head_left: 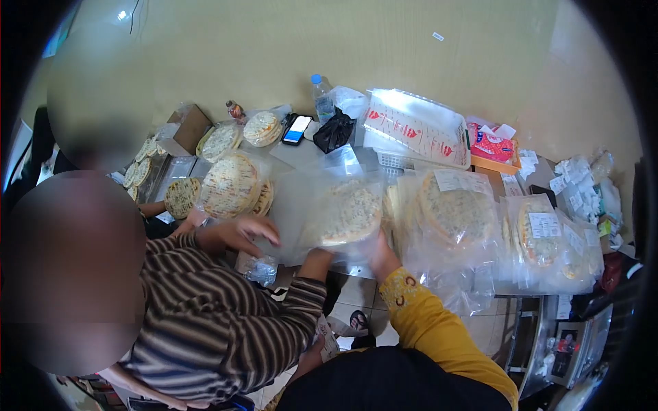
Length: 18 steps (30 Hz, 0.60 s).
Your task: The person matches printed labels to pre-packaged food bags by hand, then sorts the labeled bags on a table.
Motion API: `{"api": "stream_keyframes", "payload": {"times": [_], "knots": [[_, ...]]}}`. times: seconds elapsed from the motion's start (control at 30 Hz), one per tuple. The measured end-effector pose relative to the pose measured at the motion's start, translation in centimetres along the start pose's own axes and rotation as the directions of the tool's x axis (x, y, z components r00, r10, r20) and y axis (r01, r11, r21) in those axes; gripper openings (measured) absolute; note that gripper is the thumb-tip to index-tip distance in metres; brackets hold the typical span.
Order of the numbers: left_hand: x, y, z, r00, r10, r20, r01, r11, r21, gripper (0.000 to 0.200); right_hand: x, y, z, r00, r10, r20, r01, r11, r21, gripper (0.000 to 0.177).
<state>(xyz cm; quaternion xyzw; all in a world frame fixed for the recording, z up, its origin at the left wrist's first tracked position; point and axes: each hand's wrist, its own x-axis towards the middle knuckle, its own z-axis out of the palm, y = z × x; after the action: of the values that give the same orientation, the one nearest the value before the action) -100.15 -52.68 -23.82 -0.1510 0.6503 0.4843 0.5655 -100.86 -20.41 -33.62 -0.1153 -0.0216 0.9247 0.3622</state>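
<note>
Several labelled bagged flatbreads (459,209) judged done, right of frame | clear plastic bag with a round pale flatbread (349,212) at centre, its lower edge clasped by right hand (382,259), fingers curled | left hand not seen | unbagged flatbreads (181,197) left of centre judged outstanding

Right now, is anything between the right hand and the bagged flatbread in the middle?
Nothing visible: the right hand touches the bagged flatbread at its lower edge. A co-worker's hand touches it alongside.
</note>
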Motion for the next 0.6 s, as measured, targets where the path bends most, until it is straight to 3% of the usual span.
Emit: {"api": "stream_keyframes", "payload": {"times": [0.03,0.13,0.23,0.37,0.43,0.53,0.6], "knots": [[0.1,0.1,0.0,1.0,0.007,0.009,-0.007,1.0,-0.008,0.039,-0.1,0.0,-0.4,1.0,-0.005,0.016,0.005,1.0,0.023,0.033],[0.5,0.7,0.3,0.998,0.032,0.049,-0.03,0.999,-0.032,0.039,-2.3,-0.7,4.3,0.971,-0.11,-0.214,0.084,0.988,-0.127,0.025],[0.8,1.1,0.4,0.995,0.052,0.082,-0.049,0.998,-0.046,0.039,-1.2,-1.3,0.7,0.929,0.056,-0.366,-0.001,0.989,0.147,0.017],[0.8,2.0,0.9,0.989,0.081,0.125,-0.074,0.995,-0.062,0.039,-0.6,-0.5,0.1,0.922,-0.04,-0.386,0.033,0.999,-0.024,0.019],[1.2,2.2,0.7,0.985,0.091,0.147,-0.083,0.995,-0.064,0.04,-0.6,-0.4,0.4,0.917,-0.02,-0.399,-0.011,0.997,-0.076,0.028],[1.4,2.6,1.0,0.978,0.107,0.178,-0.096,0.993,-0.066,0.04,-0.7,0.1,-1.2,0.948,-0.014,-0.318,-0.006,0.998,-0.062,0.02],[1.5,2.9,1.2,0.972,0.117,0.202,-0.105,0.992,-0.065,0.04,-1.8,0.1,-0.4,0.968,-0.013,-0.251,-0.001,0.998,-0.057,0.024]]}}
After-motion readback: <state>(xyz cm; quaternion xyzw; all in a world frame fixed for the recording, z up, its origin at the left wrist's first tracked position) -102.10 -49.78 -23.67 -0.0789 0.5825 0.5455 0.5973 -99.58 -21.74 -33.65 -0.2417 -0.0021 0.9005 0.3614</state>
